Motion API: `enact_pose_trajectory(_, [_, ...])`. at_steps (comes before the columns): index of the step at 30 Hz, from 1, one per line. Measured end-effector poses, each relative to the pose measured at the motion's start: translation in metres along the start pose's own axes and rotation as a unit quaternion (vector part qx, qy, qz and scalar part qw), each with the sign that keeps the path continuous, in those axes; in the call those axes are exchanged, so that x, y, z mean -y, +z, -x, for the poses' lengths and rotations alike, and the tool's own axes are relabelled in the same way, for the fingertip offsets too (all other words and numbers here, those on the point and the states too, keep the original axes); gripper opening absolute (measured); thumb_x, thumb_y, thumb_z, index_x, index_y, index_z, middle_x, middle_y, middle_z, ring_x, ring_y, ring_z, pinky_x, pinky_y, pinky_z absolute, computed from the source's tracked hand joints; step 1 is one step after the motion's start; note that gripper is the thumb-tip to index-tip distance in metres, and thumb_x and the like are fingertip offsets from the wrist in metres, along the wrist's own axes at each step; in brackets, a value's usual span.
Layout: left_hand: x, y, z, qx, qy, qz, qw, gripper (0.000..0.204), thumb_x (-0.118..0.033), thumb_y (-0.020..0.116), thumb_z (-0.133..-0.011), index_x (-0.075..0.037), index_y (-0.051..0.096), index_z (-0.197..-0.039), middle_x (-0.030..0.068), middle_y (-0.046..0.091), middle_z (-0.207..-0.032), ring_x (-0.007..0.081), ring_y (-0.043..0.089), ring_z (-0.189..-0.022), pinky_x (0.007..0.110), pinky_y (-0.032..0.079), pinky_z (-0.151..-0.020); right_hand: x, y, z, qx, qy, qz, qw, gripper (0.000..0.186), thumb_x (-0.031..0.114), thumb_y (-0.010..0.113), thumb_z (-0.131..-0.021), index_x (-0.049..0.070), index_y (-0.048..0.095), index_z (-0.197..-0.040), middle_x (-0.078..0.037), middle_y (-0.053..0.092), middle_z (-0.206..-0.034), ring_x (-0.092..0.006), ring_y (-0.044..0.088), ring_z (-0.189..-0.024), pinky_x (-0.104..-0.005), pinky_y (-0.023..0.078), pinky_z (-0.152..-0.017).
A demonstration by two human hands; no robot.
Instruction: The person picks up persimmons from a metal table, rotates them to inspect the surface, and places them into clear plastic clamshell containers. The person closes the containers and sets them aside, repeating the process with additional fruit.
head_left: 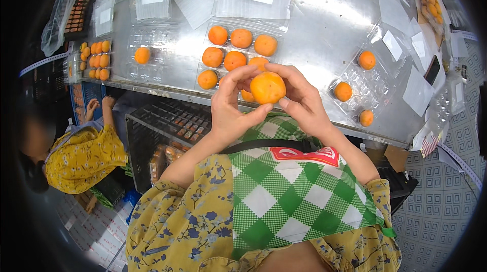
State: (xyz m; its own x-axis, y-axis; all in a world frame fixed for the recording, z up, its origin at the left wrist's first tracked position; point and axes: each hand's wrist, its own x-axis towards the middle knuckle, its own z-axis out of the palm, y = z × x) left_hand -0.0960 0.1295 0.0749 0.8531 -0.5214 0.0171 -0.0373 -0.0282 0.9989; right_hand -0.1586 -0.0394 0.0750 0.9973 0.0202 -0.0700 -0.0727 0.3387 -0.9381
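Between my left hand (229,103) and my right hand (305,100) is a smooth, round orange-coloured fruit (268,87), its kind not certain. Fingers and thumbs of both hands curve around it from the two sides. Beyond my hands lies a clear plastic tray (203,44) with several like fruits in its hollows, such as a fruit (213,56) at its left. My hands partly hide its near right corner, where another fruit (247,95) shows between my fingers.
The metal table (324,33) carries another clear tray (375,87) with three fruits at right, and one tray (157,51) with a single fruit at left. Lidded packs lie behind. Below the edge stand black crates (167,120). A person in yellow (86,158) works at left.
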Motion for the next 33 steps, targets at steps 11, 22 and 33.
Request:
enact_pose_trajectory(11, [-0.001,0.0,-0.001,0.009,0.024,0.038,0.999,0.068,-0.004,0.077,-0.067,0.002,0.044,-0.127,0.0132,0.055,-0.117,0.0191,0.056,-0.106,0.032,0.046,-0.091,0.012,0.015,-0.003,-0.094,-0.041,0.133,0.986,0.037,0.005,0.05,-0.086,-0.002,0.052,-0.122,-0.012,0.055,-0.113,-0.0213,0.054,-0.108,-0.0323,0.045,-0.092])
enact_pose_trajectory(22, [0.004,-0.009,-0.01,-0.012,-0.042,0.186,0.982,0.068,-0.003,0.073,-0.073,0.001,0.038,-0.132,0.012,0.051,-0.125,0.0198,0.05,-0.116,0.034,0.041,-0.098,0.021,0.015,-0.011,-0.12,0.033,0.088,0.988,0.039,0.011,0.043,-0.093,-0.004,0.046,-0.129,-0.012,0.054,-0.124,-0.0177,0.053,-0.109,-0.0315,0.04,-0.097])
enact_pose_trajectory(33, [0.045,-0.092,-0.045,-0.137,-0.286,0.518,0.795,0.037,-0.027,0.044,-0.096,0.0,0.048,-0.122,0.0173,0.059,-0.116,0.0304,0.06,-0.104,0.041,0.05,-0.092,-0.01,-0.028,0.018,-0.173,0.163,0.14,0.961,0.035,0.005,0.051,-0.086,0.001,0.05,-0.12,-0.01,0.056,-0.111,-0.0149,0.06,-0.083,-0.0278,0.049,-0.075])
